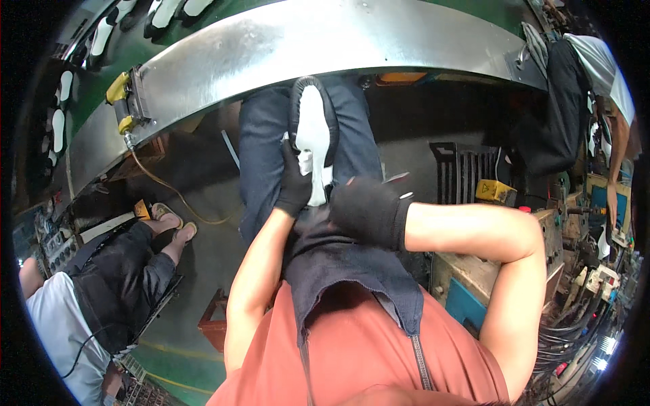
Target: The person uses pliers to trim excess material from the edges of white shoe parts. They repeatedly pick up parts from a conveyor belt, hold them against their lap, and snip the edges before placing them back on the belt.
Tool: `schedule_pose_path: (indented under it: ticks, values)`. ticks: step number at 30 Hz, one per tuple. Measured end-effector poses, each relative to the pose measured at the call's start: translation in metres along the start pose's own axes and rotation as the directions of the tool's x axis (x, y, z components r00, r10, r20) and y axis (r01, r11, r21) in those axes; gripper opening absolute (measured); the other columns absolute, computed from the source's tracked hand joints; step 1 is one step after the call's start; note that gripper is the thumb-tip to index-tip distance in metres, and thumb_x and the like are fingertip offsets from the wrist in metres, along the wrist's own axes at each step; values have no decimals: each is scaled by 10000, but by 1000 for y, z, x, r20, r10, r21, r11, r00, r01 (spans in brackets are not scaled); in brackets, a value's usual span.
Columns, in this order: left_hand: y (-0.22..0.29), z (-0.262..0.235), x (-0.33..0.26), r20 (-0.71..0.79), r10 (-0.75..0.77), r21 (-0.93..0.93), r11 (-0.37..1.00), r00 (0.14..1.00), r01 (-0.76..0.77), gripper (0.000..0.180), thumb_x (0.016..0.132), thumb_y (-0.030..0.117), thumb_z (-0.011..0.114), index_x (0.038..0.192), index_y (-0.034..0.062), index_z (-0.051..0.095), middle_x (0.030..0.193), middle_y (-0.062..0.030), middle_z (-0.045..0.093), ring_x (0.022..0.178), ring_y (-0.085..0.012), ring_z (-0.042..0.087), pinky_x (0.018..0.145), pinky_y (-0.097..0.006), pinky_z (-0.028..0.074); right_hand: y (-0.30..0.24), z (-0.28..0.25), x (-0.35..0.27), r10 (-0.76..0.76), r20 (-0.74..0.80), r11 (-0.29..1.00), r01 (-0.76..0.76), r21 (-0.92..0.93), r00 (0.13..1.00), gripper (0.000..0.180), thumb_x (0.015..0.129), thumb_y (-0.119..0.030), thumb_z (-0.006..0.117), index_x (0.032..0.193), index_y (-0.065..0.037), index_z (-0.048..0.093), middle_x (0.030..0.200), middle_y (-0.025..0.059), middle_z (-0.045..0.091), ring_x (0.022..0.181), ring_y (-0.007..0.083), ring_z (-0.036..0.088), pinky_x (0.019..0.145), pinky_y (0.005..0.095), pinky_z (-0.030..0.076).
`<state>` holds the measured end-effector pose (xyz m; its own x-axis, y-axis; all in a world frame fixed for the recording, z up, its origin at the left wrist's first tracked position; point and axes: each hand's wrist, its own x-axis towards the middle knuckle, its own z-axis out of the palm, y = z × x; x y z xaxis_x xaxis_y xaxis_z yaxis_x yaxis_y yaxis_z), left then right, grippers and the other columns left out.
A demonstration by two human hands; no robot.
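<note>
A black shoe upper (313, 128) rests toe-away across my thighs, its white underside facing up. My left hand (294, 183), in a black glove, grips it along the left side near the middle. A crumpled white bit shows beside those fingers. My right hand (365, 210), also gloved in black, is closed beside the heel end. A thin, shiny piece (398, 178) shows just beyond that hand, and I cannot tell whether it is held. The right fingers are mostly hidden by the back of the glove.
A curved metal bench (325, 40) spans the far side, with a yellow air-powered tool (120, 101) and its hose at left. Several shoes (100, 35) stand on the green surface beyond. People work at left and far right. A yellow box (495, 191) is to my right.
</note>
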<state>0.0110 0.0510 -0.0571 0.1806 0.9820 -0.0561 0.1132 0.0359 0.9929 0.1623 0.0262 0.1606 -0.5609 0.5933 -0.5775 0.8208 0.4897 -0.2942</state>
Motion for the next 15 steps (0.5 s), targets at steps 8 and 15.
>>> schedule_pose_path:
  ticks: [8,15]
  values:
    - [91,-19,16,392,-275,-499,738,878,454,585,1011,451,181,1387,31,339,1295,-101,503,1139,-176,517,980,-311,413,87,25,-20,155,-88,876,-96,472,984,494,957,-452,402,954,-18,637,886,224,643,779,348,638,697,415,483]
    - [90,-9,7,337,-403,-414,748,851,519,531,1013,410,284,1371,28,372,1281,-128,515,1134,-188,516,957,-309,417,64,-6,-15,222,-338,933,-98,346,915,472,935,-419,465,803,2,631,690,200,614,666,371,614,599,423,482]
